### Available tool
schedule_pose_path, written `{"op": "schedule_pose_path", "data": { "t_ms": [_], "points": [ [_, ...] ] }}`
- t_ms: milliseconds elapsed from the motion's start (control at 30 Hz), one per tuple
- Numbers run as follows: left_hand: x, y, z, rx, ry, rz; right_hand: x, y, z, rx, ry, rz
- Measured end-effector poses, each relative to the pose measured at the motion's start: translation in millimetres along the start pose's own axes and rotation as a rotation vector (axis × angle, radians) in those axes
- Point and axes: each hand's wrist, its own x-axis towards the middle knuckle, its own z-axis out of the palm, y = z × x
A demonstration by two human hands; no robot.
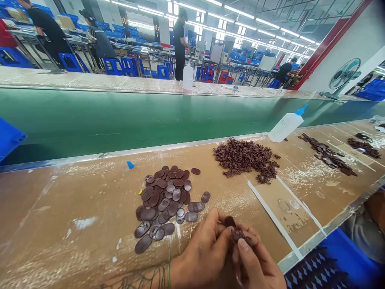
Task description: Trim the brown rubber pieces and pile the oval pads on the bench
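Observation:
My left hand (203,253) pinches a dark brown oval piece (230,221) at the front of the table. Close against it, my right hand (260,259) has its thumb and fingers closed on small dark brown branched parts (238,235). The fingers partly hide both, so I cannot tell whether they are joined. To the left of my hands lies a loose pile of flat brown oval pieces (164,192), some of them with small holes. Beyond my hands, to the right, is a heap of thin brown branched parts (245,158).
A green conveyor belt (135,120) runs behind the cardboard-covered table (90,192). A white bottle with a blue nozzle (285,127) leans at the belt's edge. Blue bins (10,138) flank the table. More brown pieces (329,154) lie right. People work at the far benches.

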Motion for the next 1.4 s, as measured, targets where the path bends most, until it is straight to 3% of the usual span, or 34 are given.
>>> {"op": "schedule_pose_path", "data": {
  "t_ms": [467, 800, 967, 1133, 1300, 1400],
  "points": [
    [-4.2, 2.0, -1.8, 0.134, 0.035, -0.028, 3.6, -5.9, 12.8, -0.042, -0.024, 0.004],
    [-6.1, 7.2, -3.6, 0.424, 0.084, -0.012, 32.3, 8.4, -24.9, -0.097, -0.202, 0.088],
    [-5.9, -3.0, -4.7, 0.544, 0.165, 0.017, 20.6, 5.2, -7.2, -0.166, -0.082, -0.013],
    [-7.8, -1.0, -2.2, 0.634, 0.204, -0.054, 2.9, 4.2, 14.0, -0.165, 0.048, -0.050],
    [-9.7, 3.5, -2.4, 0.742, 0.190, -0.105, 5.3, 6.8, 7.3, -0.177, 0.077, -0.048],
    [-8.8, 2.1, -4.9, 0.827, 0.154, -0.080, 13.2, 5.9, -2.2, -0.167, -0.011, 0.035]
  ]
}}
